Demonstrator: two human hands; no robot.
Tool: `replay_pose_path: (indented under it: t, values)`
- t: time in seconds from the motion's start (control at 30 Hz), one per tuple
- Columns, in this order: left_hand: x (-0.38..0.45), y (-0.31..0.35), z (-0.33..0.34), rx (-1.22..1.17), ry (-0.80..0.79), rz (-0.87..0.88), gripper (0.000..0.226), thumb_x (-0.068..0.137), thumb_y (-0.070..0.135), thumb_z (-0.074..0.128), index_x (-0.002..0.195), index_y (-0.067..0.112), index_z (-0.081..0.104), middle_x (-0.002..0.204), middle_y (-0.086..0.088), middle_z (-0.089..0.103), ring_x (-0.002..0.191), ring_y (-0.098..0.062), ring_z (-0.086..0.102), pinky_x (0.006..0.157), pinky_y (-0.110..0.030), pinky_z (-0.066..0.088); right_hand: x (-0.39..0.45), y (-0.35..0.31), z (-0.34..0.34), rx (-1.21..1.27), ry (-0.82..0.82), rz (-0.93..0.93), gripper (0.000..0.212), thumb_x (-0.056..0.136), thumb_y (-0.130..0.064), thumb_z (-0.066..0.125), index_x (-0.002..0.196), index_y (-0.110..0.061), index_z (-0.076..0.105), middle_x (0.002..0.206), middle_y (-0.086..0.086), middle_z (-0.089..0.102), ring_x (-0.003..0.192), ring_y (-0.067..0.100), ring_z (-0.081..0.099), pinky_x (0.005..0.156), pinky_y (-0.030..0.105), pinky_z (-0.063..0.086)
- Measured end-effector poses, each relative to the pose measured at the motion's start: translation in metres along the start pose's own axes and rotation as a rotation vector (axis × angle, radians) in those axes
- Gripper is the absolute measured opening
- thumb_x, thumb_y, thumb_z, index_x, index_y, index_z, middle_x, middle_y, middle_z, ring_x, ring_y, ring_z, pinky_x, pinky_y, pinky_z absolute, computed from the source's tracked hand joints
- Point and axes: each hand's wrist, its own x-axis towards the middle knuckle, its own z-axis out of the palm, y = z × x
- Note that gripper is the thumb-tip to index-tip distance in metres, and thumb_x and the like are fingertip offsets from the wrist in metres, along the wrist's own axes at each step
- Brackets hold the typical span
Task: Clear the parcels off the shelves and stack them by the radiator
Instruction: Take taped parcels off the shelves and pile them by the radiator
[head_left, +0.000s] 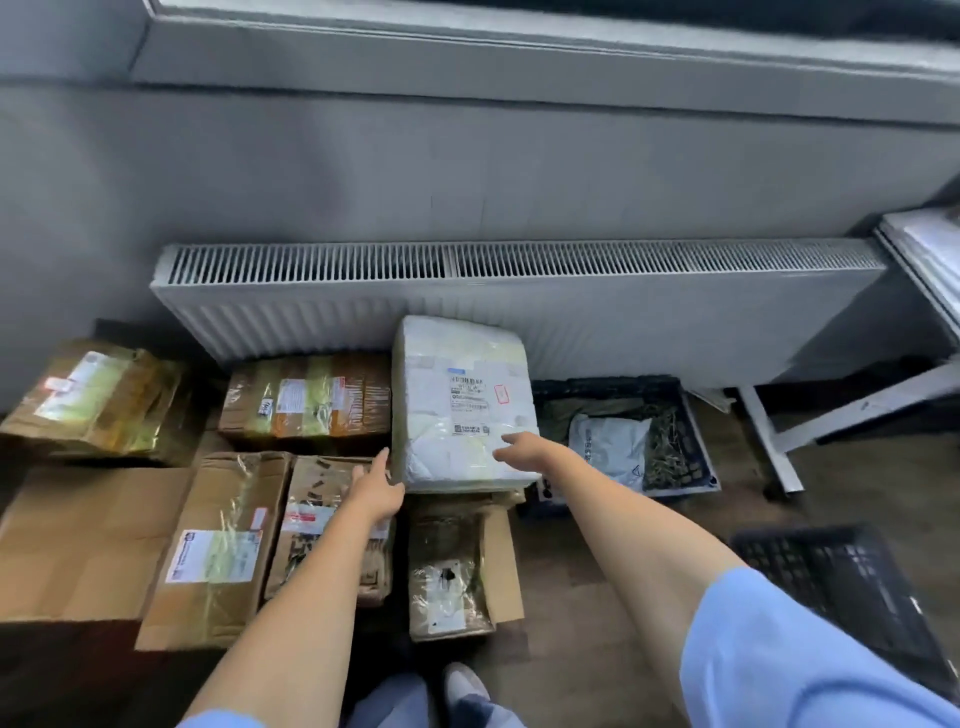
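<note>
A white foam parcel (462, 405) with shipping labels stands on the floor against the white radiator (519, 306). My left hand (375, 486) is at the parcel's left lower edge, fingers apart, touching or nearly touching it. On the parcel's right front corner rests my right hand (524, 449), fingers spread, not gripping. Several taped brown cardboard parcels lie to the left: one by the radiator (306, 400), one tilted at far left (93, 397), two in front (218, 545) (322, 525). A small brown box (449, 566) sits below the white parcel.
A black crate (670, 395) holding a grey mailer bag and dried plants stands right of the white parcel. Another black crate (852, 587) is at lower right. A white metal frame leg (769, 441) rises at right. My shoe (465, 686) is at the bottom.
</note>
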Motion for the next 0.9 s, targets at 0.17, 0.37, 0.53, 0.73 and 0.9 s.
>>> replay_pose_path:
  t: [0.17,0.37,0.53,0.73,0.9]
  values:
    - [-0.067,0.001,-0.067,0.022,0.135,0.019,0.061,0.097,0.025,0.042,0.151,0.029,0.014,0.155,-0.017,0.013,0.139,-0.038,0.026,0.114,-0.042,0.028,-0.063,-0.047,-0.051,-0.115,0.113,-0.092,0.051,0.098,-0.027,0.040,0.142,-0.001,0.037,0.149,0.012,0.036,0.136,0.029,0.037,0.110,0.036,0.031]
    - [-0.170,-0.068,-0.149,0.023,0.319,-0.025,0.056,0.096,0.028,0.042,0.149,0.025,0.025,0.153,-0.015,0.024,0.137,-0.030,0.034,0.113,-0.034,0.030,-0.145,-0.177,-0.039,-0.184,0.180,-0.355,0.035,0.097,-0.025,0.043,0.122,-0.002,0.050,0.115,0.012,0.049,0.102,0.027,0.050,0.082,0.036,0.041]
    - [-0.284,-0.209,-0.188,-0.087,0.533,-0.181,0.053,0.096,0.032,0.043,0.147,0.022,0.031,0.154,-0.010,0.028,0.137,-0.029,0.036,0.112,-0.033,0.032,-0.228,-0.288,0.063,-0.280,0.041,-0.615,0.035,0.098,-0.023,0.045,0.124,-0.001,0.052,0.104,0.016,0.058,0.090,0.026,0.056,0.063,0.025,0.037]
    - [-0.484,-0.439,-0.125,-0.317,0.693,-0.499,0.044,0.096,0.016,0.040,0.139,0.007,0.044,0.148,-0.012,0.039,0.134,-0.028,0.041,0.110,-0.032,0.034,-0.353,-0.373,0.293,-0.521,-0.179,-0.905,0.039,0.099,-0.022,0.043,0.132,-0.003,0.048,0.131,0.020,0.054,0.097,0.024,0.050,0.066,0.026,0.037]
    - [-0.675,-0.589,0.008,-0.546,0.772,-0.880,0.037,0.095,0.014,0.041,0.125,0.001,0.055,0.135,-0.012,0.054,0.123,-0.027,0.052,0.099,-0.029,0.041,-0.492,-0.368,0.532,-0.862,-0.433,-1.048,0.042,0.099,-0.030,0.038,0.132,-0.007,0.047,0.109,0.013,0.061,0.084,0.020,0.059,0.068,0.026,0.038]
